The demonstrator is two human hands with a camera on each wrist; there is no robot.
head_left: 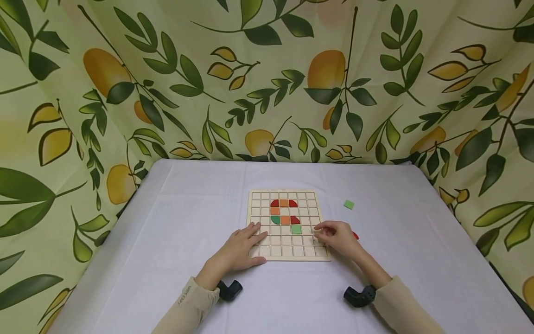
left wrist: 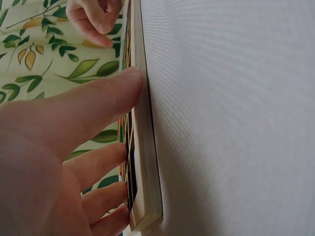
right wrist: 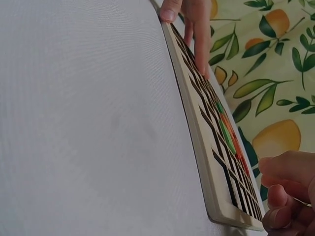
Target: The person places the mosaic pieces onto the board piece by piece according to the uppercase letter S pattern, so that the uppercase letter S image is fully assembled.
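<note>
A pale wooden grid board (head_left: pixel 267 250) lies on the table. Its grid bears several small tiles in a curved run: orange squares, such as an orange tile (head_left: pixel 284 203), red quarter-rounds, such as a red tile (head_left: pixel 295 220), a dark green quarter-round (head_left: pixel 276 220) and a light green square (head_left: pixel 296 229). My left hand (head_left: pixel 242 246) rests on the board's left side, fingers spread on the grid, thumb (left wrist: pixel 113 93) at the near edge. Over the board's right edge hovers my right hand (head_left: pixel 338 236), fingers loosely bent, with no tile visible between them.
A loose light green tile (head_left: pixel 348 204) lies right of the board on the white tablecloth (head_left: pixel 200 199). Partly behind my right hand is a red piece (head_left: pixel 355 235). A fruit-patterned cloth (head_left: pixel 258 93) hangs around the table. Black wrist devices (head_left: pixel 359 296) sit at both wrists.
</note>
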